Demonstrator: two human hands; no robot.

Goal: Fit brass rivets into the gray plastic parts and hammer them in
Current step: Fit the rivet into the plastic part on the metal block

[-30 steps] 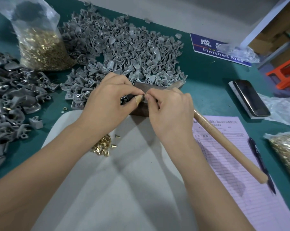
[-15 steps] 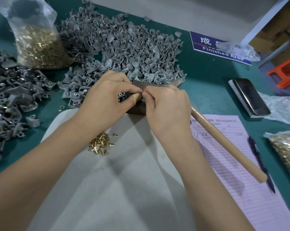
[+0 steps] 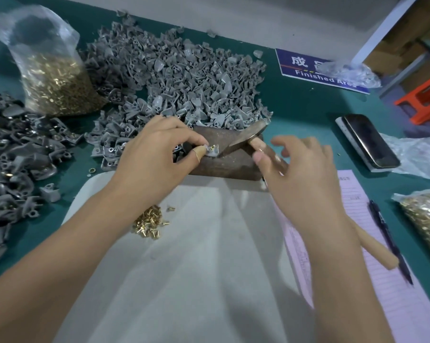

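- Gray plastic part (image 3: pixel 212 151), brass rivet (image 3: pixel 212 146) seated upright, sits on the dark block (image 3: pixel 223 164) mid-counter (a firm anvil).
- Left hand (image 3: pixel 154 159) pinches the part steady.
- Right hand (image 3: pixel 300 174), grip released, hovers over the hammer (image 3: pixel 246 136) handle, apparently about to grasp.

Head-worn camera looks steeply down, close over the table (image 3: pixel 307 107).

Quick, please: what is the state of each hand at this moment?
Left hand: pinches a gray plastic part with a brass rivet in it.
Right hand: open, over the hammer, holding nothing.
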